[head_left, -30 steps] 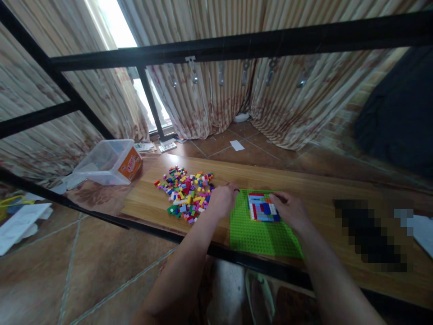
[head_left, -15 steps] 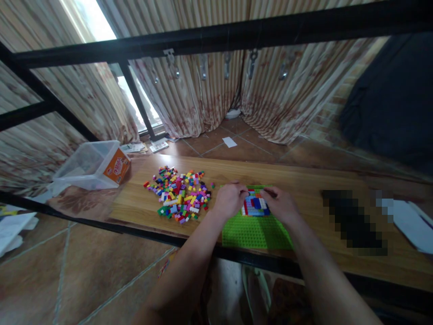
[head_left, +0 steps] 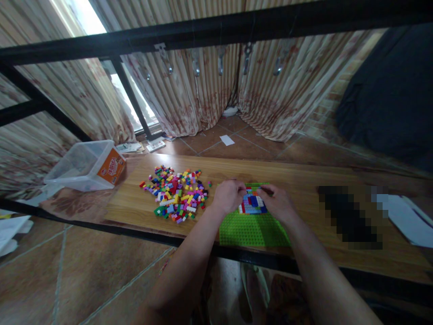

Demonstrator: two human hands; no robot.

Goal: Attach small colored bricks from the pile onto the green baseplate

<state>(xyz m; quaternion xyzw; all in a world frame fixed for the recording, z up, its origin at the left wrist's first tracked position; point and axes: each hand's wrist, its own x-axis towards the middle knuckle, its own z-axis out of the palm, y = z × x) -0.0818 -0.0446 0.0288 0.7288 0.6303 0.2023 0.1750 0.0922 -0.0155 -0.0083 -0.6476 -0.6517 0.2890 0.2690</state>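
A green baseplate (head_left: 254,230) lies on the wooden table, with a flat patch of toy bricks (head_left: 253,204) in blue, white, red and light blue built on its far half. My left hand (head_left: 230,195) rests at the left edge of that patch, fingers curled together. On the opposite side, the fingers of my right hand (head_left: 278,201) are pinched at the patch's upper right. Whatever sits between the fingertips of either hand is too small and hidden to name. A loose heap of many-coloured bricks (head_left: 177,194) is spread left of the baseplate.
On the left stands a clear plastic box (head_left: 81,167) with an orange label. A blurred dark object (head_left: 350,216) and white paper (head_left: 411,221) lie to the right on the table (head_left: 304,180). A black metal bar (head_left: 209,36) with hanging hooks crosses above.
The whole view has shifted slightly, so things appear a little further left. Both hands stay at the brick patch, with hardly any movement against it.
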